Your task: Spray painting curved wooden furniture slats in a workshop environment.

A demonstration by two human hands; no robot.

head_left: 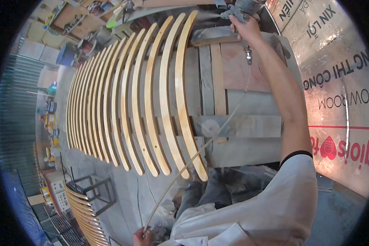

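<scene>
At the upper right, my right hand (247,30) is closed around a grey spray gun (237,15). A pale mist comes from its nozzle toward the far tip of the rightmost curved wooden slat (181,96). Several such glossy, light wooden slats lie side by side in a row running left. From the gun's fitting, a thin pale hose (211,141) runs down and left, crossing in front of that slat's near end. Low in the view, my left hand (142,237) is closed on the hose.
Boards and panels (252,100) lie beside the slats. A printed sheet (336,119) lines the right side. At lower left are a dark metal frame (98,190) and another slat row (86,213). Paint cans (50,123) and a blue bucket (64,55) stand farther left.
</scene>
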